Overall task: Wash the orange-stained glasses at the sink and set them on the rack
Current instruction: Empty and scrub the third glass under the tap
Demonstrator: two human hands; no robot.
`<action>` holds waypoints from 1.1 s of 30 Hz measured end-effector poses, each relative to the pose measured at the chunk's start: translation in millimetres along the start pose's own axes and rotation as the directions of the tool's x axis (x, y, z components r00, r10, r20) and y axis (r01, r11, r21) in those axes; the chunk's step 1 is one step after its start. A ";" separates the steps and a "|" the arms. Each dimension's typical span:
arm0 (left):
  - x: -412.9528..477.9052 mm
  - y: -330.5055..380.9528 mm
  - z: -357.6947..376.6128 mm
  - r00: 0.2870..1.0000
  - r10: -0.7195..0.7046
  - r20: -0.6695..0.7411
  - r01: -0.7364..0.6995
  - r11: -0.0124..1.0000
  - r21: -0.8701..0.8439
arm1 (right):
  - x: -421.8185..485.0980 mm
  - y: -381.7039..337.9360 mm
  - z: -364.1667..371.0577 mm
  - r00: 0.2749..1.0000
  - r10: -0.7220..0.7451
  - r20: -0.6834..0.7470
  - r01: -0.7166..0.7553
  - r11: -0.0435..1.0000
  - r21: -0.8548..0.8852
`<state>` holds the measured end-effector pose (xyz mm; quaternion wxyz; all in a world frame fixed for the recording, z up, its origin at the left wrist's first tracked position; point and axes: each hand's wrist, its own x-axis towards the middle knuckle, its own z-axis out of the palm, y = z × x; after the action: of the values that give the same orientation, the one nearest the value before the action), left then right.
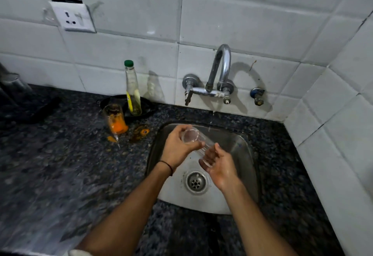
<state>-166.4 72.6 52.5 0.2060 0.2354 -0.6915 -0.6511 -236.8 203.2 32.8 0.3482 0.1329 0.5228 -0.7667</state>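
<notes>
Centrally, over the steel sink (245, 150), held tilted in both hands: a clear glass (191, 135). Left hand (179, 144) wrapped round the upper end, fingers and thumb curled about it. Right hand (221, 167) cupped beneath the lower end, fingers curled against it. Above, a thin stream of water (211, 119) falling from the tap (222, 59), just beside the glass. Left of the sink on the dark counter (60, 164), upright and well apart from both hands: an orange-stained glass (115, 119), near a green-capped bottle (133, 92).
</notes>
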 end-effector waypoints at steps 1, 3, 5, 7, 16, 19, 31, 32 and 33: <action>-6.2 4.6 -0.2 0.999 0.041 -0.010 -0.040 0.992 0.123 | -0.9 8.2 -2.6 0.999 -0.018 -0.037 0.014 0.995 -0.099; -14.6 13.6 -1.0 0.994 0.109 -0.002 -0.101 0.932 0.349 | -3.2 19.1 -8.6 0.991 -0.117 -0.065 0.082 0.915 -0.394; -20.9 20.7 -2.5 0.991 0.132 0.020 -0.124 0.861 0.493 | -9.2 22.7 -15.1 0.965 -0.262 0.012 0.204 0.721 -0.662; -25.1 24.1 -2.9 0.988 0.152 0.032 -0.143 0.811 0.567 | -16.0 22.0 -20.1 0.909 -0.359 0.211 0.374 0.481 -0.793; -41.4 34.1 -20.2 0.965 0.227 0.129 -0.259 0.771 0.582 | -32.3 32.1 -4.6 0.699 -0.562 0.442 0.672 0.306 -0.674; -49.5 25.4 -50.0 0.976 0.147 0.161 -0.204 0.880 0.430 | -28.5 44.0 9.7 0.726 -0.503 0.469 0.673 0.376 -0.638; -75.7 -44.1 -263.8 0.894 -0.062 -0.444 0.172 0.962 0.211 | 12.1 117.2 186.3 0.774 -0.236 0.588 0.608 0.537 -0.585; -75.4 -46.2 -274.6 0.877 -0.078 -0.474 0.193 0.961 0.198 | 12.4 119.6 200.9 0.768 -0.224 0.599 0.609 0.545 -0.577; -72.3 -53.5 -310.8 0.848 -0.106 -0.519 0.226 0.958 0.175 | 17.1 138.7 238.7 0.762 -0.193 0.619 0.607 0.547 -0.577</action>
<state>78.6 -136.4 21.5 0.2933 0.4787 -0.6609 -0.4979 -117.6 -46.3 24.6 0.2975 -0.3479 0.7013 -0.5464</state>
